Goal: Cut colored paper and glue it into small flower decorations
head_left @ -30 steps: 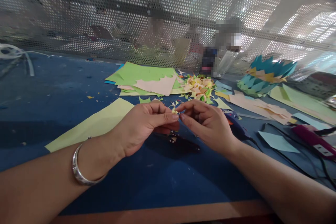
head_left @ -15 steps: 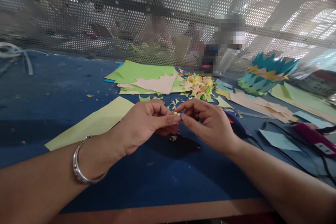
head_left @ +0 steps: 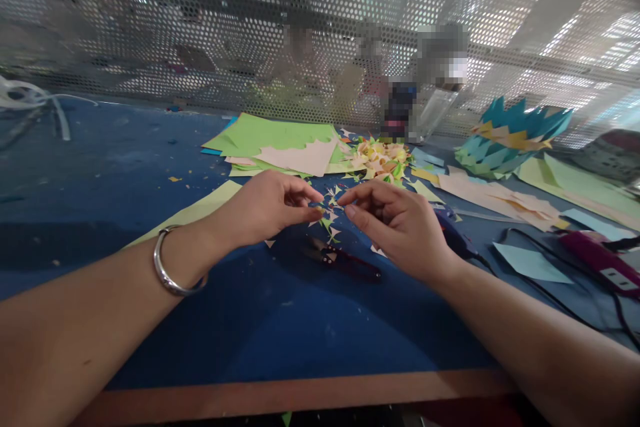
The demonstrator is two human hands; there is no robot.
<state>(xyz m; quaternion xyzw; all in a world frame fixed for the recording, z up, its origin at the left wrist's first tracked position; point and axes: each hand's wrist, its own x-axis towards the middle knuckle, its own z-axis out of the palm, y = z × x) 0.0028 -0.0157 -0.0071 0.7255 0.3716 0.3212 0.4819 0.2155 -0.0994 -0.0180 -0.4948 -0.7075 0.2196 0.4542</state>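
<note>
Above the middle of the blue table, my left hand (head_left: pixel 265 210), with a silver bangle on its wrist, has thumb and index finger closed on a tiny yellowish piece (head_left: pixel 319 211), mostly hidden by the fingertips. Facing it across a small gap, my right hand (head_left: pixel 400 223) pinches thumb against index finger; what sits between them is too small to make out. Below both hands lies a pair of small dark-handled snips (head_left: pixel 350 263). Loose paper scraps (head_left: pixel 330 227) are scattered between and behind the fingertips.
Green paper sheets (head_left: pixel 280 130) and a heap of small folded paper pieces (head_left: pixel 383 159) lie behind my hands. A yellow-green sheet (head_left: pixel 195 210) is partly under my left arm. To the right are a blue corded tool (head_left: pixel 453 233), a purple power strip (head_left: pixel 600 260) and a zigzag paper basket (head_left: pixel 513 137).
My hands have drawn apart; before, their fingertips met around a small pale-yellow piece. The left hand moved left and slightly up, uncovering the snips and scraps.
</note>
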